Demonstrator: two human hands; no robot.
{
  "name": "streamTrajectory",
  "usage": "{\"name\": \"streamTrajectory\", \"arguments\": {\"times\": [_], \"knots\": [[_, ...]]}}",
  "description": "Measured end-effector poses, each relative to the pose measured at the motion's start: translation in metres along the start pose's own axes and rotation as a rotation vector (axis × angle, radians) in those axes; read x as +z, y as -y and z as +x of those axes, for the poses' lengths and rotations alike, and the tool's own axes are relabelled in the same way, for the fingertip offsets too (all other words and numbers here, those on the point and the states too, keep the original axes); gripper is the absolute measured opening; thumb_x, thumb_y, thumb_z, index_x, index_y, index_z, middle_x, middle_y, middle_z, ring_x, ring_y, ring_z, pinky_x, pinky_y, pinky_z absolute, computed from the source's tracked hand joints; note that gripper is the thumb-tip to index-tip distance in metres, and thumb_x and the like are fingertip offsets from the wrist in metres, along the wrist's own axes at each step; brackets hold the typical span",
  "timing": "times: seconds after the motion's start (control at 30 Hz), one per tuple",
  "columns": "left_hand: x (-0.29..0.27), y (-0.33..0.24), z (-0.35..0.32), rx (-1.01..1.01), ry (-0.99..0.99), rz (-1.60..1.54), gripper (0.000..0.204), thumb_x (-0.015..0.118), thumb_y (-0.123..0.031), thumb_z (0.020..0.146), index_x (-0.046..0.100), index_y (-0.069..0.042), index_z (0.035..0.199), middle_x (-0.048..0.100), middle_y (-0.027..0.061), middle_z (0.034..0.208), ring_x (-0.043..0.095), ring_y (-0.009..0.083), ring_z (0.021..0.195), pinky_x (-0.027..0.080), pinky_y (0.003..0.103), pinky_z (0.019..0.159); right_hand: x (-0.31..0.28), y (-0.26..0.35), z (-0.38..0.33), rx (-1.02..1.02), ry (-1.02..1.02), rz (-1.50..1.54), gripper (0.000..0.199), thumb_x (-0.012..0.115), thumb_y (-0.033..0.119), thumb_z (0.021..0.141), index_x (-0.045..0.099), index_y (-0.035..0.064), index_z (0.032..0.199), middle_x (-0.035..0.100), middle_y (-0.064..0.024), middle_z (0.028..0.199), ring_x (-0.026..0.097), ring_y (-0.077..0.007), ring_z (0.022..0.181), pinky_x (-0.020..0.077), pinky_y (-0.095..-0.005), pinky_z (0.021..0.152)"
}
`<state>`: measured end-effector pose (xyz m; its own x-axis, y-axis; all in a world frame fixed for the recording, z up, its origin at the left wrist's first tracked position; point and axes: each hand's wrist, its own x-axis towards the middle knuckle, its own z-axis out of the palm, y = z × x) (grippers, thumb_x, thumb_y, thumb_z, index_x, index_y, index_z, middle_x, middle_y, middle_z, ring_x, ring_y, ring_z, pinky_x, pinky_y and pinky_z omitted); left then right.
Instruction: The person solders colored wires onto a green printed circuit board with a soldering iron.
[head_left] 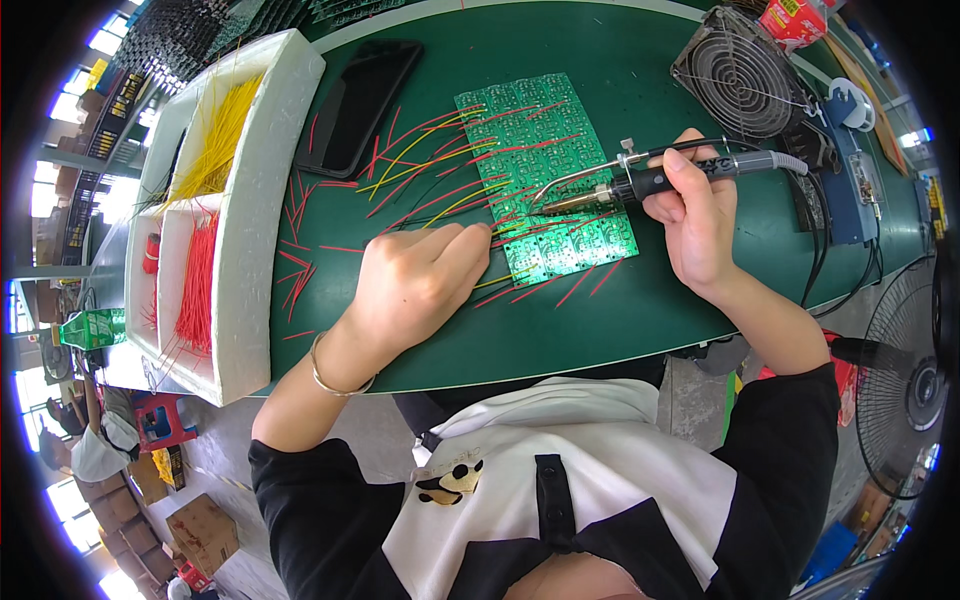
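soldering iron [640, 180] tip pointing left

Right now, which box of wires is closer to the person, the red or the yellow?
The red wires in the white tray's nearer compartment; the yellow wires lie farther away.

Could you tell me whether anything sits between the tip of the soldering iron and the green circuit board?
Nothing visible blocks it. The right hand holds the soldering iron with its tip over the circuit board; only red and yellow wires lie across the board. The left hand rests at the board's near left edge.
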<state>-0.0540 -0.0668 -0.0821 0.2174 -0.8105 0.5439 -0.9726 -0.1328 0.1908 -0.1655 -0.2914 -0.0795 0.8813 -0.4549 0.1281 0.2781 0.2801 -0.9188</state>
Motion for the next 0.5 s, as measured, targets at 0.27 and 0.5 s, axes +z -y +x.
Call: {"name": "streamTrajectory", "arguments": {"times": [0.27,0.5], "knots": [[-0.0002,0.0,-0.0006,-0.004,0.018,0.001,0.013,0.065,0.002,0.067,0.053,-0.003,0.069,0.051,0.0043,0.054,0.051,0.016,0.042,0.038,0.027,0.037,-0.0002,0.0004,0.0001,0.004,0.009,-0.007,0.013,0.05,0.01,0.085,0.045,0.0048,0.075,0.037,0.0041,0.057,0.026,0.0003,0.044,0.0191,-0.0178,0.04],[-0.0004,-0.0012,-0.001,0.0,0.013,0.008,0.013,0.066,0.002,0.067,0.053,-0.003,0.068,0.051,0.0042,0.053,0.05,0.016,0.042,0.038,0.027,0.037,-0.0017,0.0013,0.0002,-0.014,-0.022,0.032,0.012,0.051,0.01,0.084,0.042,0.0062,0.076,0.04,0.0023,0.062,0.027,-0.0007,0.045,0.0201,-0.018,0.04]]}}
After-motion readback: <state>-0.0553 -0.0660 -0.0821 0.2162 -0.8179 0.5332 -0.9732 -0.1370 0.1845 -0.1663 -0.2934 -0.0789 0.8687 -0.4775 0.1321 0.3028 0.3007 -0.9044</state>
